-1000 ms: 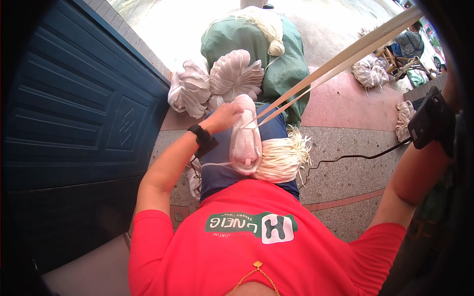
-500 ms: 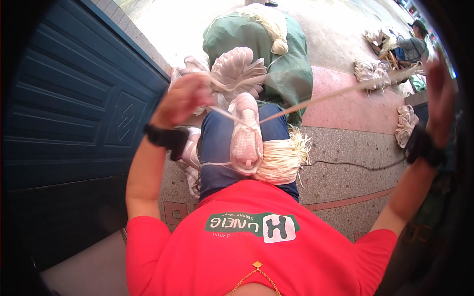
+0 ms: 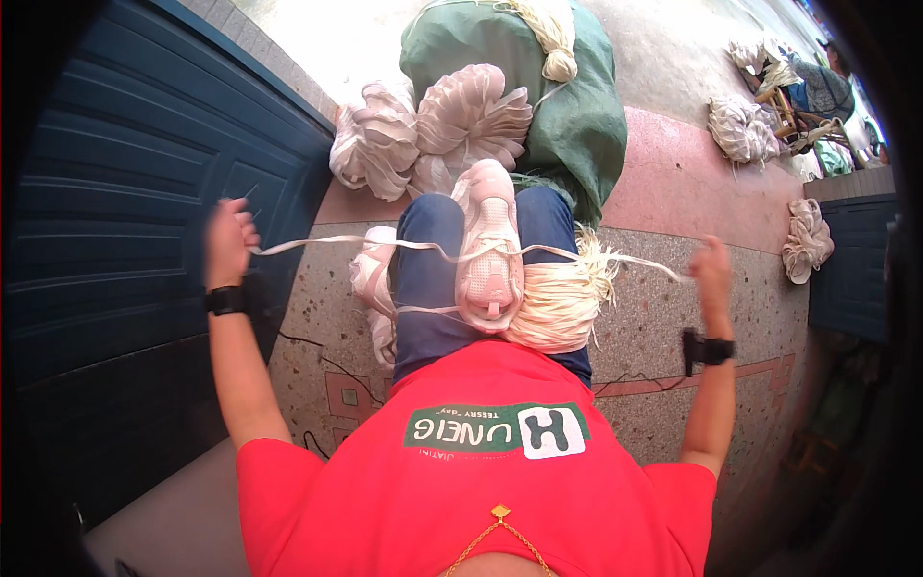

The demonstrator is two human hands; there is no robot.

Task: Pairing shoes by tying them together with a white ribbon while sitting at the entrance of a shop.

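A pale pink shoe upper (image 3: 489, 260) lies lengthwise between my thighs, its toe pointing away from me. One cream shoelace (image 3: 428, 246) crosses above it in loose waves and seems to run through its lacing area. My left hand (image 3: 231, 238), out by the blue door, is closed on one end of that lace. Off to the other side, my right hand (image 3: 711, 274) is closed round the opposite end. A thick bundle of cream laces (image 3: 555, 306) rests on my right thigh, against the shoe upper. More pink uppers (image 3: 375, 277) hang beside my left leg.
Beyond my knees stand fanned stacks of pink uppers (image 3: 471, 120) and a large green sack (image 3: 577, 144) with a lace bundle (image 3: 558, 58) on it. A blue panelled door (image 3: 144, 192) borders the left. At far right a person (image 3: 825, 88) sits near more stacks (image 3: 742, 130).
Both hands have come lower; the left has moved outward and the right inward. The lace, pulled taut in two slanting lines before, now hangs slack and wavy across the shoe upper.
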